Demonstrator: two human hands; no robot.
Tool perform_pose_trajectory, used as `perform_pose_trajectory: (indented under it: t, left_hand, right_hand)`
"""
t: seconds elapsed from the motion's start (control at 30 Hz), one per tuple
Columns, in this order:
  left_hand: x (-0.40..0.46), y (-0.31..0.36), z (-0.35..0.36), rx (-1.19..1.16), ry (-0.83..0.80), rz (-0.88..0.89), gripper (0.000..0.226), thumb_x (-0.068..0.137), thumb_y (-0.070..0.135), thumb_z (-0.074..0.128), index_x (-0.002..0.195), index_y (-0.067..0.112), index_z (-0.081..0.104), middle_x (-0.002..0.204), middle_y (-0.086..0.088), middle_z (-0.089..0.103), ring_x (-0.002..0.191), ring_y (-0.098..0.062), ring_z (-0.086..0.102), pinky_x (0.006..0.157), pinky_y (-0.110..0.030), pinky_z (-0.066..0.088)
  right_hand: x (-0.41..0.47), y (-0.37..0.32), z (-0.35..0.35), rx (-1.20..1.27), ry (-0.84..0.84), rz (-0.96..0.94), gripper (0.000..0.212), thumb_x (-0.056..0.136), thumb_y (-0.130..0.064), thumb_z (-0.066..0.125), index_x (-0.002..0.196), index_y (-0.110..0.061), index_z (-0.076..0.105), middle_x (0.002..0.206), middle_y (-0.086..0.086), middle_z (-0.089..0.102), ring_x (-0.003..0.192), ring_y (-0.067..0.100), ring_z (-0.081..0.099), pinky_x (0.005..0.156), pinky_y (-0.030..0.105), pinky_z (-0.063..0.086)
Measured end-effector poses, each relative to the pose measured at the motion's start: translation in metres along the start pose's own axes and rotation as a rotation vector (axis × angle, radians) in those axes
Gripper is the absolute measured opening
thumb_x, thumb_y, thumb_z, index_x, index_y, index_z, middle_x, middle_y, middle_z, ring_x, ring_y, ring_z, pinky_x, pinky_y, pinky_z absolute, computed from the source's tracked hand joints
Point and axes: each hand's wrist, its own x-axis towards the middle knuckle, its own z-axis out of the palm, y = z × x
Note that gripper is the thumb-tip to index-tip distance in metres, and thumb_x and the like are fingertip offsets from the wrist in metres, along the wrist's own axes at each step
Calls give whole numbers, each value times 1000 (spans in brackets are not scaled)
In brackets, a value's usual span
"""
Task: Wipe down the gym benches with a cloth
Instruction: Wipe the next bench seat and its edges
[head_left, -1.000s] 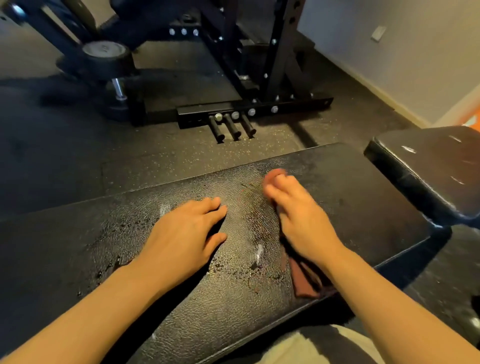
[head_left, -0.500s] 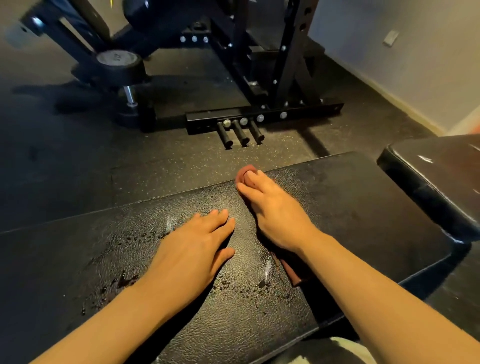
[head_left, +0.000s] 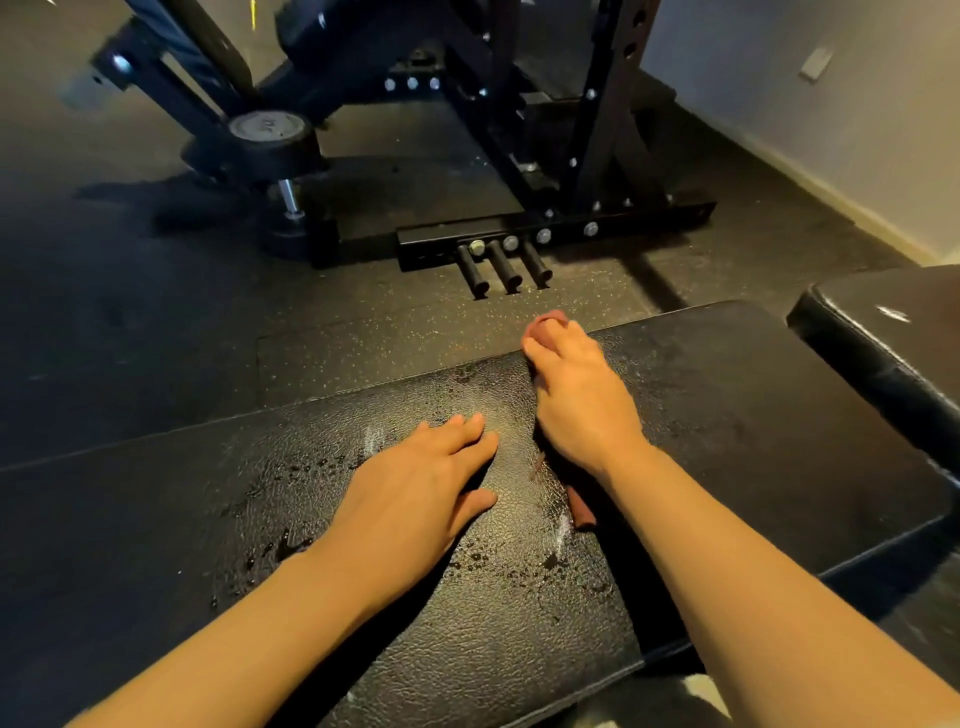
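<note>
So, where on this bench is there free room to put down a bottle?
The bench pad is bare right of the right hand, up to the second pad. Its far left end is bare too. The middle is crowded: left hand, cloth, wet drops.

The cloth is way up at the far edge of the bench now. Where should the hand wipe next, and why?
Probably pull the right hand and the cloth back toward the body and a little leftward. The cloth already sits at the bench pad's far edge, so pushing further gains nothing, while water droplets still dot the near side, around the left hand resting flat on the pad.
</note>
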Motion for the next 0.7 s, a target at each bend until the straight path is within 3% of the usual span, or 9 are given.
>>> perform_pose_trajectory:
  t: [0.13,0.3,0.37,0.43,0.6,0.7]
  left_hand:
    - [1,1,-4,-25,3,5,43,77,43,64,114,21,68,122,4,65,104,-15,66,87,-32,53]
    - [-2,7,-16,-122,-67,-71,48,85,40,68,129,24,60,139,8,53,127,-13,52,100,-29,44]
    - [-10,12,-21,-184,-26,-108,42,87,37,66,127,26,61,138,12,53,127,-11,50,95,-31,47]
    - [-21,17,-25,-181,8,-112,37,82,35,70,118,25,66,125,13,61,115,-11,57,86,-31,51]
    - [-49,23,-27,-176,17,-104,38,74,33,78,110,24,69,113,12,64,107,-12,60,80,-29,52]
    - [-55,33,-25,-191,14,-69,40,72,32,80,109,23,68,113,11,64,106,-13,59,81,-29,52]
  right_hand:
    - [-25,-21,4,33,-164,-268,55,98,-10,42,149,-28,33,160,-7,16,148,15,5,121,37,12]
    - [-32,-1,-6,40,-16,26,53,98,-9,43,148,-26,36,160,-6,18,149,19,6,120,43,16]
    - [-54,-24,-4,46,-81,-140,55,97,-10,44,149,-26,33,160,-7,16,148,16,5,121,39,15]
    - [-76,-27,-4,66,-166,-271,60,95,-7,46,149,-27,32,161,-8,14,148,13,4,121,34,11]
    - [-87,8,-12,70,-4,4,59,93,-1,48,147,-24,38,159,-6,21,148,15,8,119,43,20]
    - [-115,-15,-7,99,-151,-256,65,89,3,50,147,-23,38,159,-5,20,149,15,8,121,38,13]
